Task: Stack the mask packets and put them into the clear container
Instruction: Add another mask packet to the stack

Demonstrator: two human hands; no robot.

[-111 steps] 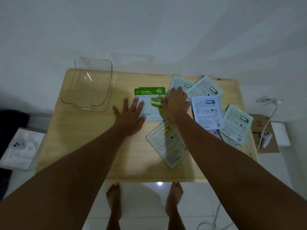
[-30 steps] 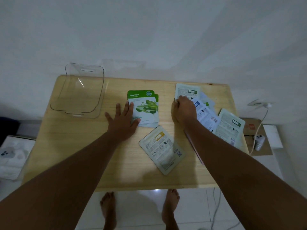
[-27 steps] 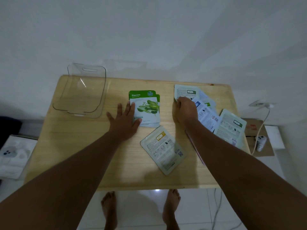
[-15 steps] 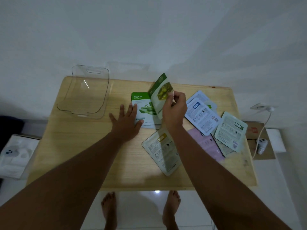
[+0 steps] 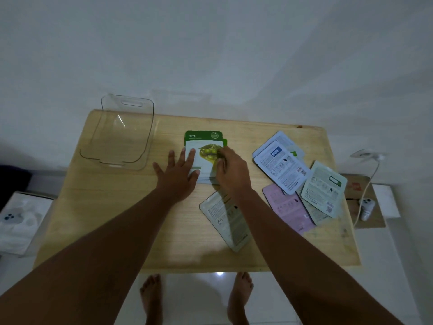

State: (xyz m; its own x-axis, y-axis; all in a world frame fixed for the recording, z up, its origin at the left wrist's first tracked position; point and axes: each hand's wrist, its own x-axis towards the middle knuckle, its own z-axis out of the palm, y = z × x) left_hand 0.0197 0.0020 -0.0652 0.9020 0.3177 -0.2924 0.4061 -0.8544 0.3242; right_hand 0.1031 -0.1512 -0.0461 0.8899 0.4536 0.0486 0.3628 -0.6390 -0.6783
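A small stack of mask packets lies mid-table, topped by a green "Olive" packet (image 5: 203,139) lying face up. My right hand (image 5: 232,170) pinches that packet's right edge, fingers curled over it. My left hand (image 5: 178,174) lies flat and spread on the table, fingertips on the stack's left edge. The clear container (image 5: 131,103) stands with nothing in it at the table's far left corner. Loose packets lie face down to the right: a grey one (image 5: 225,221) under my right forearm, a pink one (image 5: 288,207), a blue-white one (image 5: 281,170) and a pale green one (image 5: 323,186).
The wooden table (image 5: 117,207) stands against a white wall. A white box (image 5: 18,221) sits on the floor at the left. At the right, a cardboard sheet holds a small white device (image 5: 366,207) on a cable. My bare feet show below the table's front edge.
My right hand picked a packet from the right-hand pile, turned it face up, and brought it down onto the stack over the Aloe Vera packet. My left hand stayed at the stack.
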